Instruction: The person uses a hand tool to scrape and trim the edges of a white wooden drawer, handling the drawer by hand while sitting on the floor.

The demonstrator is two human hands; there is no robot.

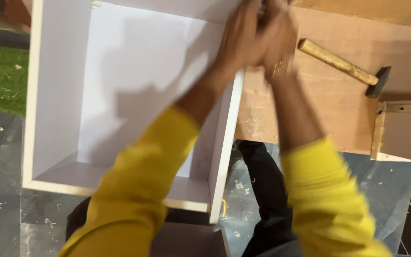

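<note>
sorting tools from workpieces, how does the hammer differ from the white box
The hammer is small, with a tan wooden handle and dark head; the white box is large, open and hollow. The hammer lies untouched on the brown board; both hands meet at the white box's corner.

An open box frame is set at nine o'clock; a hammer is laid on a board at two o'clock — both hands are pressed together at twelve, over the frame's corner.
</note>
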